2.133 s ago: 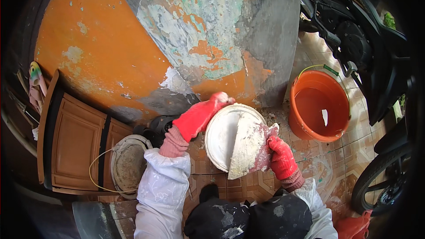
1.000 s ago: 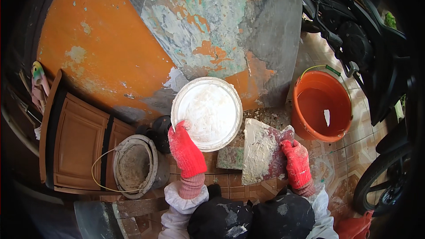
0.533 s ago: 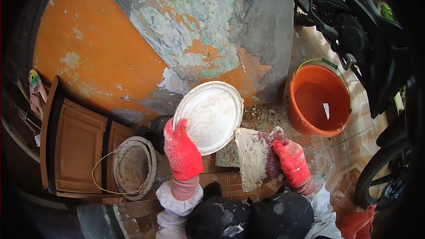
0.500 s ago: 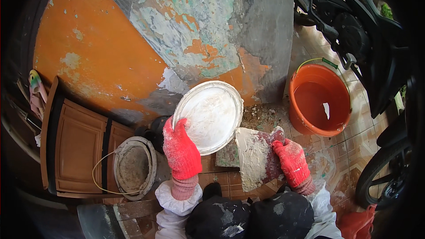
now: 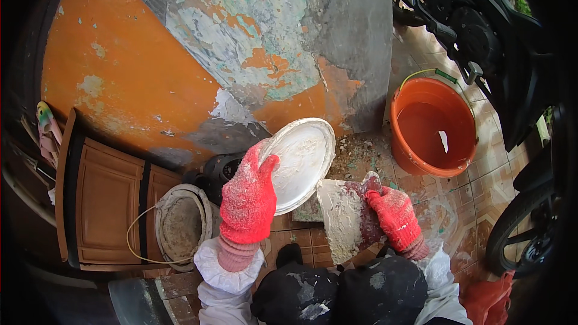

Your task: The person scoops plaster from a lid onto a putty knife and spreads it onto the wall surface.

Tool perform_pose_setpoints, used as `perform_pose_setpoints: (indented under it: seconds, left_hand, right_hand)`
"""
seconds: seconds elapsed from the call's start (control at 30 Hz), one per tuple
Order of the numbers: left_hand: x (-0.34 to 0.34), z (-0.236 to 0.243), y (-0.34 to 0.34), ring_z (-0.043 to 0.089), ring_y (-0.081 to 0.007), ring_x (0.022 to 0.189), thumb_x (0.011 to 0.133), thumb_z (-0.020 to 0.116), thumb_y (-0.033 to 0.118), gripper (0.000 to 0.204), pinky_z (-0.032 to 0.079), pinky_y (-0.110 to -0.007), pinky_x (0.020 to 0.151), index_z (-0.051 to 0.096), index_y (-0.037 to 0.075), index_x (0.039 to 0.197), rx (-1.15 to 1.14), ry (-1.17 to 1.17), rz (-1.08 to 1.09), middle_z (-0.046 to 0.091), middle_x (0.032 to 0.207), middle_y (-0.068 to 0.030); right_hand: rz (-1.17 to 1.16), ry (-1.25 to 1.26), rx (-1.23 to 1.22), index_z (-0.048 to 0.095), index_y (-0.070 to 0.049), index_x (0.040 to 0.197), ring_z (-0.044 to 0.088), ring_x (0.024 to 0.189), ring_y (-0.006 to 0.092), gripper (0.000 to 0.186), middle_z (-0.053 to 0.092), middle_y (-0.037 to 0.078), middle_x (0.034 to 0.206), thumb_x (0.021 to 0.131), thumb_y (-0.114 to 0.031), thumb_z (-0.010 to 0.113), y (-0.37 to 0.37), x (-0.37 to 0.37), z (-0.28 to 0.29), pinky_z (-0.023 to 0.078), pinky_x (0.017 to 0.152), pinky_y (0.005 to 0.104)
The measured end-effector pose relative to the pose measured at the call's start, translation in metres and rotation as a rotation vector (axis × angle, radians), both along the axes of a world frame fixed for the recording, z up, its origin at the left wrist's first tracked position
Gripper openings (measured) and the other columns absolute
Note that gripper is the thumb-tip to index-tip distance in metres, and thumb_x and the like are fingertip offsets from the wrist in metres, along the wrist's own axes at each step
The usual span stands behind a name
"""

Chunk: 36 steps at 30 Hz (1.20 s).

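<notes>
My left hand (image 5: pixel 247 198), in a red knitted glove dusted with white, grips a round white bucket lid (image 5: pixel 302 159) by its left edge. The lid is tilted and white putty smears its inner face. In my right hand (image 5: pixel 395 219), gloved the same way, is a wide maroon putty scraper (image 5: pixel 342 219), its blade thickly coated with off-white putty. The scraper sits just below and right of the lid; the two edges nearly meet, and I cannot tell if they touch. Ahead stands a wall (image 5: pixel 138 66) of orange paint with grey, white and green peeled patches.
An orange bucket (image 5: pixel 402 147) holding liquid stands at the right, near a black motorbike (image 5: pixel 481 42). To the left are a putty-crusted bucket (image 5: pixel 208 219) and a brown cabinet (image 5: pixel 108 195). Rubble (image 5: pixel 355 150) lies at the wall's foot. A red plastic bag (image 5: pixel 490 298) is at lower right.
My left hand has turned the lid, tilting it more steeply and shifting it slightly right and down. The scraper has moved slightly left. The whole view has shifted a little.
</notes>
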<state>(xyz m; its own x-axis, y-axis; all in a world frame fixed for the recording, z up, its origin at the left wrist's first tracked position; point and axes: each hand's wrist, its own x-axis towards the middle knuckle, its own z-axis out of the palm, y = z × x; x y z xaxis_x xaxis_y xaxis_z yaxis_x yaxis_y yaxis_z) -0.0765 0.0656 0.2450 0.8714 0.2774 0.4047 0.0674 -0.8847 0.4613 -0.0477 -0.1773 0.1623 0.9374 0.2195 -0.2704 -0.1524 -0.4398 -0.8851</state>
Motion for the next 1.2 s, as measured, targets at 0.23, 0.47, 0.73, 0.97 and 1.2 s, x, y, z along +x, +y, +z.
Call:
perform_pose_setpoints:
  seconds: [0.23, 0.47, 0.73, 0.97, 1.2]
  left_hand:
    - [0.009, 0.006, 0.003, 0.066, -0.0324, 0.082, 0.087, 0.062, 0.015, 0.032, 0.054, -0.037, 0.067, 0.055, 0.002, 0.116, 0.325, 0.004, -0.279, 0.066, 0.098, -0.0176]
    - [0.011, 0.010, 0.020, 0.065, -0.0308, 0.090, 0.085, 0.063, 0.015, 0.033, 0.054, -0.036, 0.072, 0.057, 0.000, 0.114, 0.409, 0.140, -0.454, 0.064, 0.106, -0.0172]
    - [0.019, -0.013, 0.059, 0.059, -0.0347, 0.102, 0.090, 0.052, 0.021, 0.024, 0.048, -0.040, 0.086, 0.062, 0.009, 0.109, 0.280, 0.258, -0.312, 0.061, 0.113, -0.0175]
    - [0.025, -0.015, 0.098, 0.058, -0.0251, 0.086, 0.088, 0.051, 0.029, 0.028, 0.044, -0.035, 0.079, 0.062, 0.003, 0.095, -0.331, 0.456, -0.124, 0.062, 0.089, -0.0131]
    - [0.043, -0.029, 0.116, 0.058, -0.0297, 0.086, 0.089, 0.049, 0.026, 0.026, 0.045, -0.037, 0.077, 0.061, 0.003, 0.094, -0.039, 0.375, -0.549, 0.063, 0.089, -0.0146]
  right_hand:
    - [-0.032, -0.007, 0.019, 0.064, 0.001, 0.088, 0.061, 0.076, 0.0385, 0.036, 0.062, 0.023, 0.077, 0.088, -0.033, 0.055, -0.001, 0.000, 0.003, 0.046, 0.066, 0.0424]
    - [-0.018, -0.155, -0.028, 0.063, 0.002, 0.084, 0.061, 0.072, 0.0370, 0.037, 0.061, 0.021, 0.072, 0.087, -0.033, 0.055, -0.013, 0.003, -0.002, 0.045, 0.064, 0.0414]
    - [-0.272, 0.096, 0.292, 0.065, 0.002, 0.095, 0.051, 0.067, 0.0086, 0.031, 0.060, 0.000, 0.076, 0.087, -0.027, 0.057, -0.019, 0.005, -0.001, 0.042, 0.063, 0.0266]
    - [-0.207, 0.034, 0.372, 0.064, -0.001, 0.091, 0.049, 0.067, 0.0087, 0.030, 0.057, 0.000, 0.073, 0.086, -0.029, 0.057, -0.025, 0.009, -0.023, 0.042, 0.063, 0.0270]
    - [-0.064, 0.065, 0.449, 0.062, -0.001, 0.093, 0.047, 0.071, 0.0071, 0.032, 0.055, -0.002, 0.078, 0.086, -0.033, 0.058, -0.021, 0.025, -0.018, 0.040, 0.066, 0.0245]
